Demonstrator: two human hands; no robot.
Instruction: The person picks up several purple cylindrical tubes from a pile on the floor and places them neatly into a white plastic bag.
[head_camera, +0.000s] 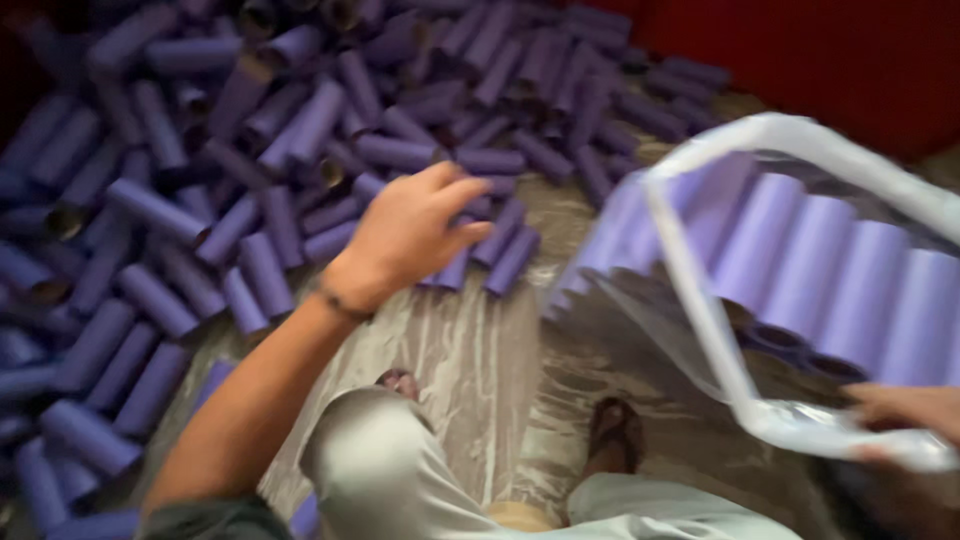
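Across the floor, covered by a wrinkled pale sheet: a sprawling heap of purple cardboard tubes, far too many to count, several dozen at least, lying loose and crossed over one another. Behind, a red wall. At right, one clear plastic bag, mouth held open, with about six purple tubes in the bag standing side by side in a row. Left hand stretched over the near edge of the heap, fingers curled half open, gripping nothing, just above the closest tubes. Right hand at the bag's lower rim, closed on the plastic. Below, two sandalled feet.
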